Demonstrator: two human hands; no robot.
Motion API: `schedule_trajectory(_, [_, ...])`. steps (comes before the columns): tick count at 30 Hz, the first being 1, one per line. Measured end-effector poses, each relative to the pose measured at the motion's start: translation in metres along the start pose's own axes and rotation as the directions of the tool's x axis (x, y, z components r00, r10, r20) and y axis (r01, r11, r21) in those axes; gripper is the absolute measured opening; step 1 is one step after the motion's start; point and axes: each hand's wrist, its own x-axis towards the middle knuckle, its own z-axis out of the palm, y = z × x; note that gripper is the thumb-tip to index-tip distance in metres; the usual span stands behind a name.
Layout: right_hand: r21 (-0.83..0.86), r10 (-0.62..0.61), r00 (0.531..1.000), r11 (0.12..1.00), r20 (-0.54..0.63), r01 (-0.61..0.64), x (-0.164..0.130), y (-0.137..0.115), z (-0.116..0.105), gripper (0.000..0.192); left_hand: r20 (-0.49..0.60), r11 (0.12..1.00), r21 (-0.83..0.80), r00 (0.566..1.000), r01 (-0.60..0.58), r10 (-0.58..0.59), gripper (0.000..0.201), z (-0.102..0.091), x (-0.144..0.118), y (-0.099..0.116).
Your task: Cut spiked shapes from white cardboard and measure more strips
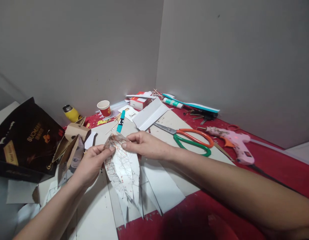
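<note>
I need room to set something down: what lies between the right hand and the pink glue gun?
In the head view, scissors with one orange and one green handle lie on the board between the right hand and the glue gun.

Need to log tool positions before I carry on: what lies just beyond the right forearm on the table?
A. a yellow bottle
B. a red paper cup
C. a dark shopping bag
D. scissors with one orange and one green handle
D: the scissors with orange and green handles lie on the white card just past the right forearm, while both hands, left hand and right hand, pinch the leaf-shaped paper piece.
</note>
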Motion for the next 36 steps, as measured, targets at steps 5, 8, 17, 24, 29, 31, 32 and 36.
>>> schedule_trajectory(5, [-0.053, -0.059, 0.997, 0.997, -0.052, 0.056, 0.001, 0.003, 0.002, 0.033, -0.010, 0.998, -0.032, 0.998, -0.060, 0.059, 0.020, 0.001, 0.000, -0.007])
schedule_trajectory(8, [-0.061, -0.054, 0.997, 0.997, -0.052, 0.051, 0.001, 0.005, 0.002, 0.035, -0.056, 0.990, -0.043, 0.990, -0.133, 0.130, 0.021, 0.001, 0.001, -0.010])
schedule_trajectory(17, [-0.101, -0.003, 1.000, 0.995, -0.014, 0.001, -0.001, 0.010, 0.005, 0.040, -0.090, 0.991, -0.038, 0.988, -0.131, 0.127, 0.024, -0.001, 0.001, -0.016])
schedule_trajectory(24, [-0.100, 0.012, 1.000, 0.995, -0.009, -0.013, -0.002, 0.012, 0.006, 0.045, -0.071, 0.996, -0.049, 0.995, -0.075, 0.072, 0.025, 0.000, -0.002, -0.016])
schedule_trajectory(29, [-0.118, 0.017, 1.000, 0.993, 0.009, -0.016, -0.002, 0.012, 0.008, 0.042, -0.179, 0.982, 0.106, 0.968, -0.157, 0.174, 0.029, 0.002, -0.004, -0.017])
schedule_trajectory(31, [-0.129, 0.022, 1.000, 0.991, 0.014, -0.020, -0.003, 0.011, 0.009, 0.039, -0.234, 0.961, 0.195, 0.942, -0.197, 0.240, 0.032, 0.002, -0.006, -0.018])
schedule_trajectory(32, [-0.128, 0.029, 0.999, 0.991, 0.017, -0.027, -0.003, 0.010, 0.010, 0.036, -0.253, 0.951, 0.226, 0.930, -0.212, 0.267, 0.033, 0.002, -0.006, -0.018])
schedule_trajectory(36, [-0.094, 0.068, 0.997, 0.994, 0.041, -0.064, -0.006, 0.006, 0.013, 0.024, -0.305, 0.907, 0.316, 0.876, -0.277, 0.374, 0.036, 0.001, -0.009, -0.018])
